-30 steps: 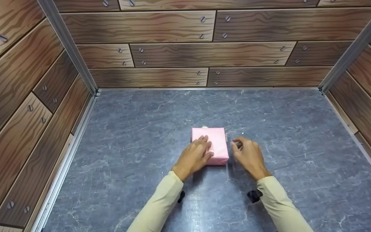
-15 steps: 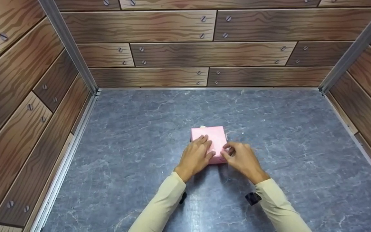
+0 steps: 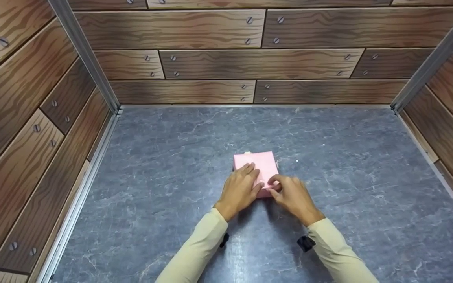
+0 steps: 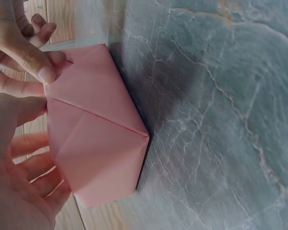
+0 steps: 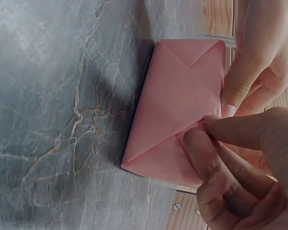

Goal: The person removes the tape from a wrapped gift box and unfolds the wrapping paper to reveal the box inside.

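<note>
A pink paper-wrapped box point(image 3: 258, 159) lies on the grey marbled surface, its folded end face point(image 4: 93, 105) turned towards me. My left hand point(image 3: 238, 190) rests on top of it with fairly straight fingers, the thumb by the near edge. At the near right part of that edge, my right hand point(image 3: 293, 196) has thumb and a finger close together, pinching the pink wrapping paper point(image 5: 187, 136) near a fold. A small shiny patch, perhaps clear tape point(image 5: 217, 109), shows at the edge between the hands. Whatever lies between the right fingertips is hidden.
Wood-patterned walls point(image 3: 210, 63) with metal corner rails point(image 3: 89, 59) stand at the back and both sides. A small pale thing point(image 3: 247, 153) peeks out behind the box. A tiny white speck point(image 3: 297, 160) lies to the right on the surface.
My right hand has moved left from beside the box onto its near right edge. The left hand stays on top, and the box has turned slightly.
</note>
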